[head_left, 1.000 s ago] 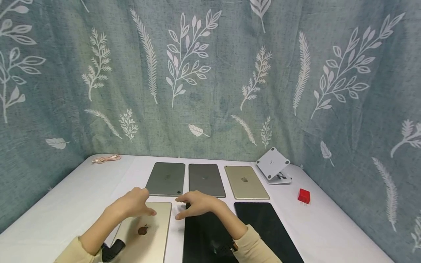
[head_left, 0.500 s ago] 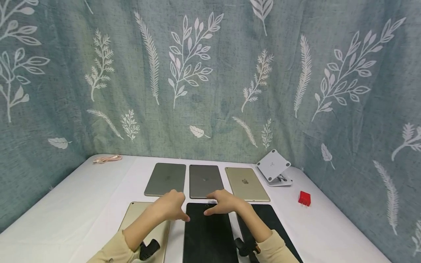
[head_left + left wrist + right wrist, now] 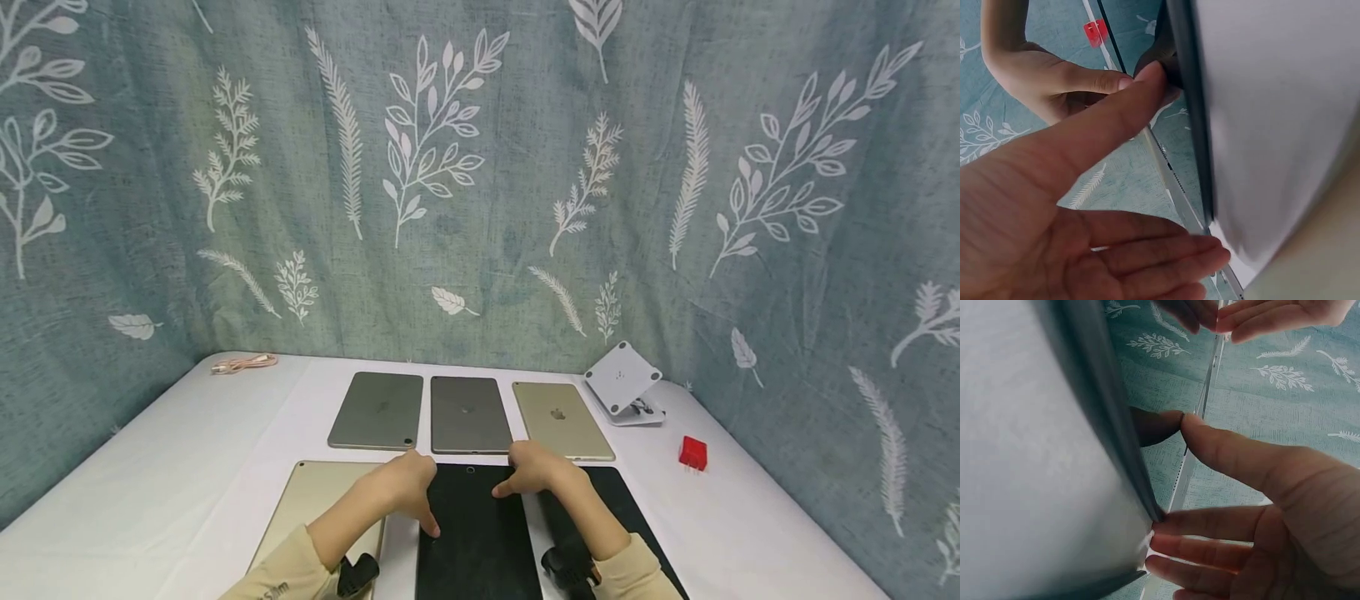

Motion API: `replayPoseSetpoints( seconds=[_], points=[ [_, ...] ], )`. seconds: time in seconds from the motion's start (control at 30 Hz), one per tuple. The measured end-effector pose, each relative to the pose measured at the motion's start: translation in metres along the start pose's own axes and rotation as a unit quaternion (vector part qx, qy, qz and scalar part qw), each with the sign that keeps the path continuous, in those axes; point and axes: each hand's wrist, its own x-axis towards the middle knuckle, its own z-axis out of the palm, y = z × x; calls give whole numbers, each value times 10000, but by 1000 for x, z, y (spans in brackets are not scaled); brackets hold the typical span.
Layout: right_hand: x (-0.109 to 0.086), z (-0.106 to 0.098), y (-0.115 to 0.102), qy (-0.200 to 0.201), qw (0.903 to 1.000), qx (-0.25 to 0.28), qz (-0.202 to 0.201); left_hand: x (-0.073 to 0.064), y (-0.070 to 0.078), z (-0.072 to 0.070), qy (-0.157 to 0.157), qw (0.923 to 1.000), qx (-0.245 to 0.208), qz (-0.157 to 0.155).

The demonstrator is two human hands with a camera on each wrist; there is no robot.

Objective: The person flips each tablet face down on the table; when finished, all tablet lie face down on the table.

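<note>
A black tablet lies face up in the middle of the front row. My left hand pinches its left edge near the top; in the left wrist view the thumb meets its reflection in the glass, with the other fingers at the side. On the opposite edge my right hand pinches likewise, its thumb on the glass in the right wrist view. Below the left arm is a gold tablet; a second black tablet lies partly beneath the right arm.
Behind stand a dark grey-green tablet, a grey tablet and a smaller gold tablet, all back up. A silver folding stand, a red charger plug and a coiled cable share the white table.
Both hands have moved right from around the front gold tablet to the middle black tablet, then lowered onto its two side edges. The tablets themselves appear unmoved.
</note>
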Motion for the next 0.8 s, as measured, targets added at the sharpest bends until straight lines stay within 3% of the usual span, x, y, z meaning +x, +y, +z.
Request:
replayPoseSetpoints(
  seconds=[0.3,0.43,0.6,0.8],
  points=[
    [-1,2,-5,433,9982,-121,407,3,-4,3,-153,9996,-60,212],
    [1,3,-5,385,9984,10,407,4,-4,2,-282,9994,-37,222],
    [4,0,6,28,9968,792,110,4,-5,0,-339,9992,38,218],
    [6,-11,17,-246,9859,1647,-193,6,-7,-2,-402,9987,61,297]
  ],
)
